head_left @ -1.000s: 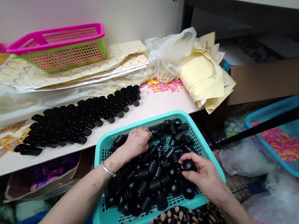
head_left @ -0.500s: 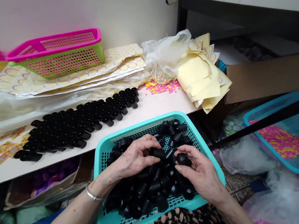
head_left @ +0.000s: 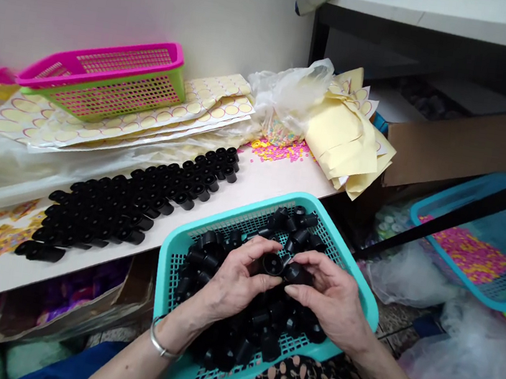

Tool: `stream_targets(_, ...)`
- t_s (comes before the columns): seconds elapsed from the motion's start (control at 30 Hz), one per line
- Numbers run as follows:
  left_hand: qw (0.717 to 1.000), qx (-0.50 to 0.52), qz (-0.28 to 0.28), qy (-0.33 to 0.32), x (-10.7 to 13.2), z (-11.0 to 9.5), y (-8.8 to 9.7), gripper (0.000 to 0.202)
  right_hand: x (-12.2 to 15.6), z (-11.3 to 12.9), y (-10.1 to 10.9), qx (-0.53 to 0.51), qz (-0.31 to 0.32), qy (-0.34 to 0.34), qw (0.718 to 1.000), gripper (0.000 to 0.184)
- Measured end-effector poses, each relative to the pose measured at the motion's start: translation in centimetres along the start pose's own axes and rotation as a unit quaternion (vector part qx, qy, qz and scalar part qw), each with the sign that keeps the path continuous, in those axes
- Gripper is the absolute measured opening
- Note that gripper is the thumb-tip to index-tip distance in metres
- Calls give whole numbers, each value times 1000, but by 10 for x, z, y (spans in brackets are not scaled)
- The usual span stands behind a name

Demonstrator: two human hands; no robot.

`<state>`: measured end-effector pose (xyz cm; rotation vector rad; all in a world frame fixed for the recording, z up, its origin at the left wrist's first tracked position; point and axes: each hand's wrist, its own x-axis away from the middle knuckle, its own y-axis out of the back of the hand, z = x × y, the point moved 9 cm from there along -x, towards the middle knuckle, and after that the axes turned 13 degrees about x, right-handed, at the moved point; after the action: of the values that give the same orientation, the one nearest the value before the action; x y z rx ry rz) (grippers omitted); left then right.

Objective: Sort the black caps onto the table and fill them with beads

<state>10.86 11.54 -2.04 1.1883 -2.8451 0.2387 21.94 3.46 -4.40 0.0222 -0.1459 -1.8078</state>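
Note:
A turquoise plastic basket [head_left: 182,226] sits in front of me, holding a loose heap of black plastic caps [head_left: 258,319]. Above the heap, my left hand [head_left: 241,275] pinches one black cap [head_left: 272,264] between thumb and fingers, its hollow round end facing me. My right hand [head_left: 330,291] grips another black cap [head_left: 298,275], its fingers curled around the side. The two held caps are close together; whether they touch I cannot tell. On the white table to the left, many black caps [head_left: 104,206] stand packed in slanting rows.
Behind the rows lie sticker sheets [head_left: 217,109] under a pink and green basket [head_left: 107,84]. Small pink and yellow pieces [head_left: 281,151] lie by a plastic bag [head_left: 290,91] and crumpled yellow paper [head_left: 342,136]. A dark metal bar [head_left: 456,215] crosses a blue basket [head_left: 469,292] at right.
Both hands have come closer together. The cap in my left hand has turned so its open end faces me, and the right hand's cap has moved left beside it.

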Motion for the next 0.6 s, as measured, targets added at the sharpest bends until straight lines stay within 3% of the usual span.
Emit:
stream_targets(0.13, 1000, -11, -6, 6, 3, 5, 2, 49, 1, 24, 5, 114, -23, 108, 987, 22)
stream_targets(0.37, 991, -83, 70, -81, 4, -13, -11, 28, 5, 41, -8, 234, 2, 187, 954, 30)
stream_targets(0.47, 986, -102, 71, -107, 9, -21, -18, 37, 12, 35, -23, 302, 24, 157, 940, 56)
stream_targets(0.53, 982, -131, 69, -120, 14, -26, -21, 39, 15, 23, -36, 326, 75, 96, 937, 75)
stream_targets(0.6, 977, -154, 55, -135, 19, -32, -17, 36, 16, 15, -44, 303, 120, 58, 944, 81)
